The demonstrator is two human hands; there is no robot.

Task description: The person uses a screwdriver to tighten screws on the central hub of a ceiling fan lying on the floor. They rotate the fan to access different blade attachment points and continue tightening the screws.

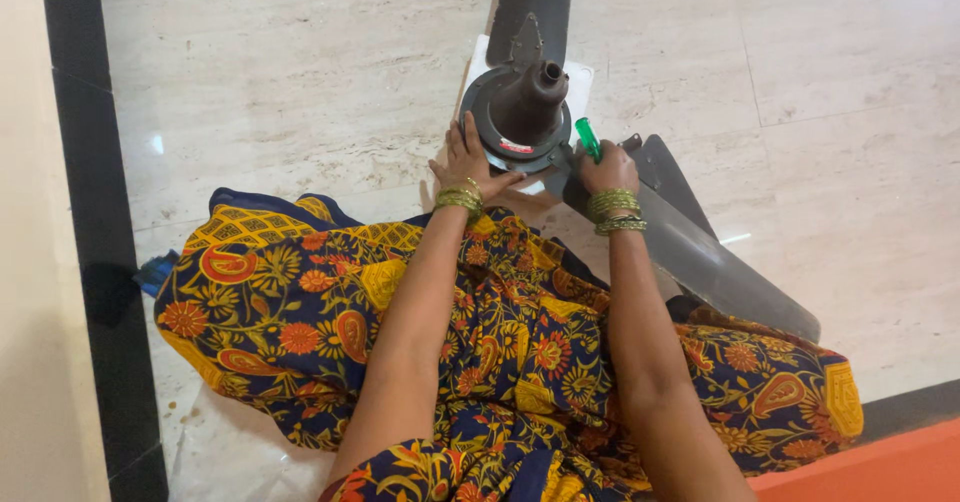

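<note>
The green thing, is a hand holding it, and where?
Yes. The right hand grips the green-handled tool low on its handle; the top sticks out. The left hand holds nothing, resting flat against the dark fan motor.

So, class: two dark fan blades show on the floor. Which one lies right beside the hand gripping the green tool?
The blade running down to the right, beside the right hand holding the green-handled tool. The other blade points away, beyond the motor hub.

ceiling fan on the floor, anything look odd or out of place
Yes: the ceiling fan motor lies on the marble floor instead of hanging, with its dark blades spread out. The left hand rests against the housing; the right hand grips a green-handled tool. No spill or damage shows.
</note>
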